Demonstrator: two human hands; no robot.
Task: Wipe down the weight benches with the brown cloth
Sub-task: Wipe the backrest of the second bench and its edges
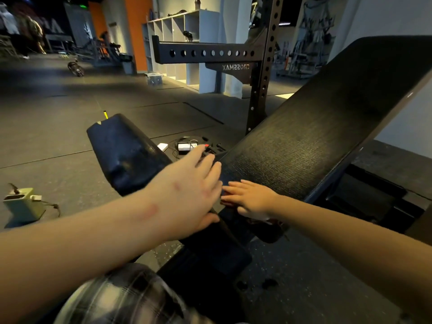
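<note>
On the gym's rubber floor [58, 118], the inclined weight bench [315, 136] has the right hand [252, 202] pressed flat-fingered on its lower end, likely pinning the brown cloth, which is unseen, while the left hand [191, 190] reaches alongside, fingers extended, holding nothing.

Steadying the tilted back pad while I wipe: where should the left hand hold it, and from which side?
I would grip the back pad by the left edge of its lower end, the left hand coming from the left, fingers on top, thumb beneath. It is a broad flat slab, tilted up, too wide to span; the right hand lies flat on that end.
</note>
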